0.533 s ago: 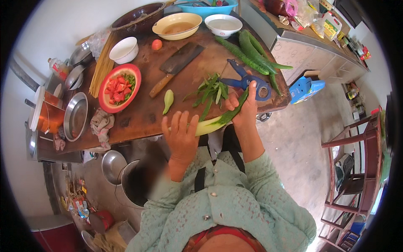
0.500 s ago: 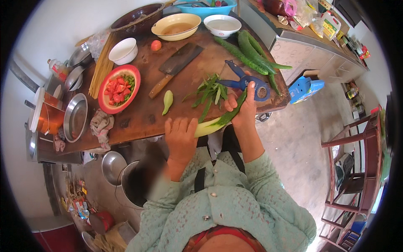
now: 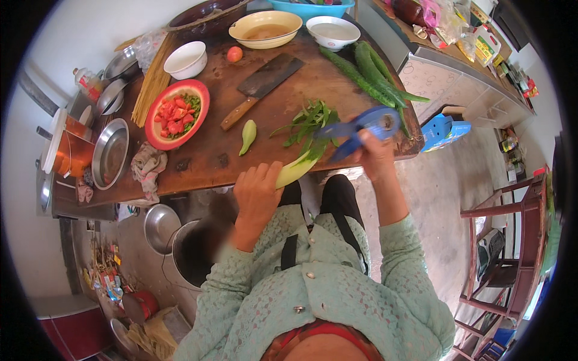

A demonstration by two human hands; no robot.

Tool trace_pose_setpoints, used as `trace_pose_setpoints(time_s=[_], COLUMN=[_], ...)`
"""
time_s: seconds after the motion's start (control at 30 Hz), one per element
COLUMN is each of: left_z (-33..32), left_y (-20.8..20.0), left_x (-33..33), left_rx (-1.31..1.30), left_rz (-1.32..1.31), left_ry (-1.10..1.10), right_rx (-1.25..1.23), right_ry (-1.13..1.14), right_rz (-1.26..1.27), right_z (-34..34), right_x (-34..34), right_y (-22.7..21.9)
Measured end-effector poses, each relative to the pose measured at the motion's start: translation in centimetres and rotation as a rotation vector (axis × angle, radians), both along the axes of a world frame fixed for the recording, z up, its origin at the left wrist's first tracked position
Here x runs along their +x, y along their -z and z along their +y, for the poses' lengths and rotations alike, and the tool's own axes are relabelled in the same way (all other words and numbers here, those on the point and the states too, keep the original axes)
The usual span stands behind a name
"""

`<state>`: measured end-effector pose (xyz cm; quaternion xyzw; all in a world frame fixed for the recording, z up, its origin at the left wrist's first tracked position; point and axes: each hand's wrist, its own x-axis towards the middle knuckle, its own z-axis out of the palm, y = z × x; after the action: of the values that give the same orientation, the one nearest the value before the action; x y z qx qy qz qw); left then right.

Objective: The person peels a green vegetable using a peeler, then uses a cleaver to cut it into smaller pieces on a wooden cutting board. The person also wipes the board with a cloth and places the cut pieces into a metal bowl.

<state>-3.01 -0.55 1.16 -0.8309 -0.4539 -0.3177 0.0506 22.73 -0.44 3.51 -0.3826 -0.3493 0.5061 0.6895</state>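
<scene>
My left hand (image 3: pixel 256 191) is closed around the near end of a mostly peeled, pale cucumber (image 3: pixel 294 172), held at the table's front edge. A strip of dark green skin shows toward its far end. In my right hand (image 3: pixel 378 157) is a blue Y-shaped peeler (image 3: pixel 380 122), smeared by motion, just right of that end. Green peelings (image 3: pixel 307 123) lie heaped on the table beyond the cucumber. Left of them rests a small pale green piece (image 3: pixel 247 137). Whole cucumbers (image 3: pixel 367 69) lie at the far right of the table.
A cleaver (image 3: pixel 271 75) with a wooden handle lies mid-table. Around it stand a red-rimmed bowl (image 3: pixel 203 123) of cut tomatoes, a white bowl (image 3: pixel 185 60), a yellow basin (image 3: pixel 265 42) and a bowl of liquid (image 3: pixel 333 42). A wooden chair (image 3: pixel 533 240) stands to the right.
My right hand has moved right with the peeler, away from the cucumber. More of the cucumber's skin is off. The whole view has shifted slightly.
</scene>
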Motion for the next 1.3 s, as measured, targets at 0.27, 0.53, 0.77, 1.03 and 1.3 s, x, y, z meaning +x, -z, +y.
trace_pose_setpoints(time_s=[0.27, 0.53, 0.77, 1.03, 1.3], left_z=[0.3, 1.0, 0.8, 0.6, 1.1], left_y=[-0.4, 1.0, 0.7, 1.0, 1.4], left_x=[-0.1, 0.5, -0.5, -1.3, -0.7], left_rx=[0.096, 0.006, -0.103, -0.151, -0.199], left_rz=[0.023, 0.030, 0.047, 0.053, -0.124], left_ry=[-0.014, -0.043, -0.054, -0.077, -0.088], right_rx=[-0.163, -0.261, -0.184, -0.232, -0.200], right_ry=[-0.161, -0.192, -0.116, 0.120, -0.139], right_rz=[-0.169, -0.294, -0.224, -0.146, -0.129], right_z=[2.4, 8.9, 11.1, 12.9, 8.9], right_x=[-0.6, 3.2, 6.2, 9.8, 2.7], right_y=[-0.1, 1.0, 1.2, 2.7, 0.4])
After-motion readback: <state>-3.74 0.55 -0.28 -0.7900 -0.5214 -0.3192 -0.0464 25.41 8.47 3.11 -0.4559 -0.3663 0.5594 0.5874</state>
